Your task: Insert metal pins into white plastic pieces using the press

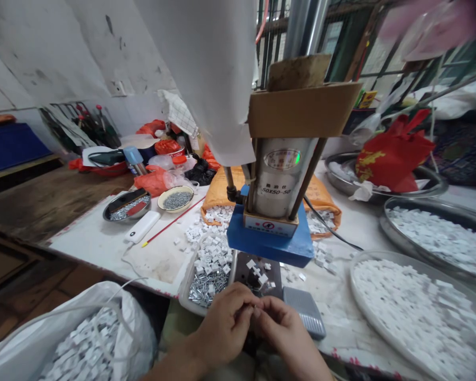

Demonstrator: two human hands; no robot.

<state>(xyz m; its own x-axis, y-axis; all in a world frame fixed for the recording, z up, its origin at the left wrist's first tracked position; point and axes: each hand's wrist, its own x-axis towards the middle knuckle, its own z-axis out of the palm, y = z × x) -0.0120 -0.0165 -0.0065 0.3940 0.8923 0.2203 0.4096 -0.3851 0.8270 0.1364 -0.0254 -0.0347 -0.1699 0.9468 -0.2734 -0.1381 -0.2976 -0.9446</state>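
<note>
Your left hand (226, 325) and right hand (287, 336) meet at the near edge of the table (103, 243), fingertips pinched together over one small part (254, 309). Both hands are closed narrow on it; the part is almost wholly hidden between your fingers, and only a pale sliver shows, so its shape cannot be told.

Beside your left arm an open white bag (79, 338) holds a heap of small white blocks. Just past your fingers sits a dark plate (244, 267) with a few white clips (257, 271) scattered on it, blocky and angular. Left of it a shallow tray (186, 288) holds more white clips, and silvery metal pins (206, 291) at its near end. A grey ribbed pedal (305, 312) lies just right of your right hand.

Above the plate stands the press (280, 185), blue at its base, with a silver cylinder (a green light glows on its label) and cardboard wrapped round the top. To the right, two round pans (416, 312) are filled with white pieces. Farther back on the left lie a white power bank (143, 226), a red stick (174, 222) and two small bowls of screws (176, 198). An orange sack (222, 190) lies behind the press, a red bag (392, 153) far right.
</note>
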